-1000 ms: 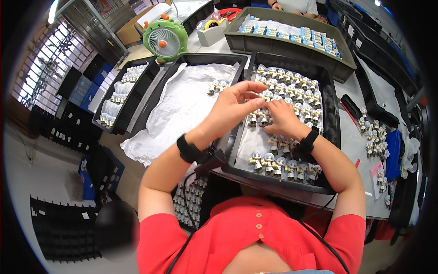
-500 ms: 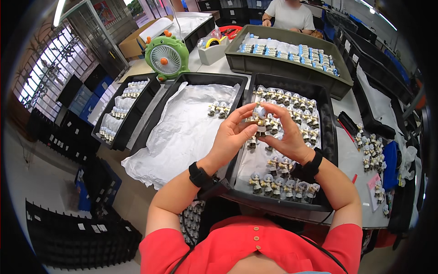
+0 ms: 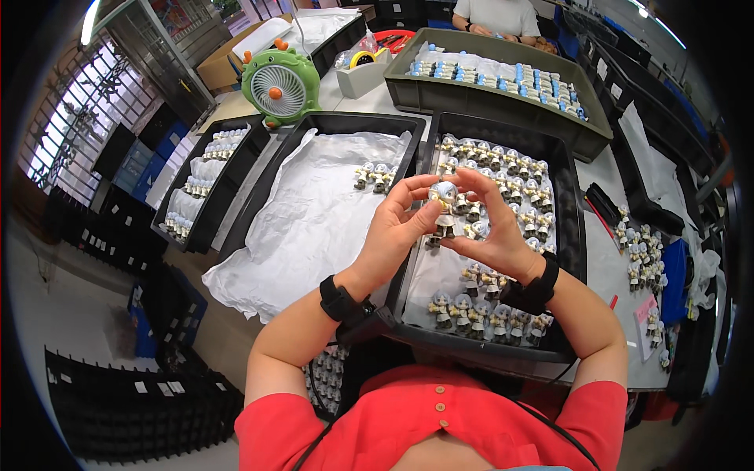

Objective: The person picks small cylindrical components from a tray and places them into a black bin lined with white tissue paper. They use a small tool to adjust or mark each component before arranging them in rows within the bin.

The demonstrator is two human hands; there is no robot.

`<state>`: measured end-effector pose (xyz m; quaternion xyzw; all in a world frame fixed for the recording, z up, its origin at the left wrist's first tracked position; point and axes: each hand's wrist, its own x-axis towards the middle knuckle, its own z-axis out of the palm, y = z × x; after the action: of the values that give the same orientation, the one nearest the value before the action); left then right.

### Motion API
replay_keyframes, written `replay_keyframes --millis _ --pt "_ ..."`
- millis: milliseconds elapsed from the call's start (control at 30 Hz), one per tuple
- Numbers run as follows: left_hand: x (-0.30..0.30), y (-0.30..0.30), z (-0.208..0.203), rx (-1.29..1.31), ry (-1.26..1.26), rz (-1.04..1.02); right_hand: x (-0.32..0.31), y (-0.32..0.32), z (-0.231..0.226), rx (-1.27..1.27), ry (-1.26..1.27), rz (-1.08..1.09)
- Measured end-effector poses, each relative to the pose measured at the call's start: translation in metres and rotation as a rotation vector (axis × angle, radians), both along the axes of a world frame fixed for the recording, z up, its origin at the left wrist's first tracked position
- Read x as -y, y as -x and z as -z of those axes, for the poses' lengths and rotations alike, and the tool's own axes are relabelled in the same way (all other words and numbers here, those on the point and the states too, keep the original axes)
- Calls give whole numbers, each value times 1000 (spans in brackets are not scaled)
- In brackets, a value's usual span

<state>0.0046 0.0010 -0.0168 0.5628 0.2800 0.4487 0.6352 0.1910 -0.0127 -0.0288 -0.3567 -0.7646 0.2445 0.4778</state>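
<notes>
A small figurine (image 3: 444,206) with pale blue-grey hair and a white-and-gold outfit is held upright between my two hands. My left hand (image 3: 399,228) grips it from the left, thumb across its front. At its head and base, the curved fingers of my right hand (image 3: 496,231) close on it from the other side. Below my hands, a black tray (image 3: 569,235) lined with white sheet holds many matching figurines in rows. To its left stands a second black tray (image 3: 322,122) lined with crumpled white paper (image 3: 314,204), with a small group of figurines (image 3: 375,176) at its right side.
Further left are a narrow black tray (image 3: 206,228) of figurines and a green fan (image 3: 276,93). A large olive bin (image 3: 491,100) with blue-and-white figures stands at the back, a co-worker (image 3: 499,17) behind it. Loose figurines (image 3: 644,255) and a red pen (image 3: 601,218) lie at right.
The figurine has turned slightly and sits a little lower between my fingers. My view has shifted a bit. The co-worker's hands have come closer together.
</notes>
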Motion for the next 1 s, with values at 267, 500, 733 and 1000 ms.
replay_keyframes --millis 267,500,733,1000 --pt "-1 -1 1 14 63 -8 1 -1 -3 -7 23 -22" --pt "1 1 1 73 131 51 4 -1 -5 -42 -10 -30" --pt "-1 2 2 249 200 195 5 -1 -3 -115 -87 -47" --pt "0 0 12 211 203 127 7 0 -6 -36 -219 -21"
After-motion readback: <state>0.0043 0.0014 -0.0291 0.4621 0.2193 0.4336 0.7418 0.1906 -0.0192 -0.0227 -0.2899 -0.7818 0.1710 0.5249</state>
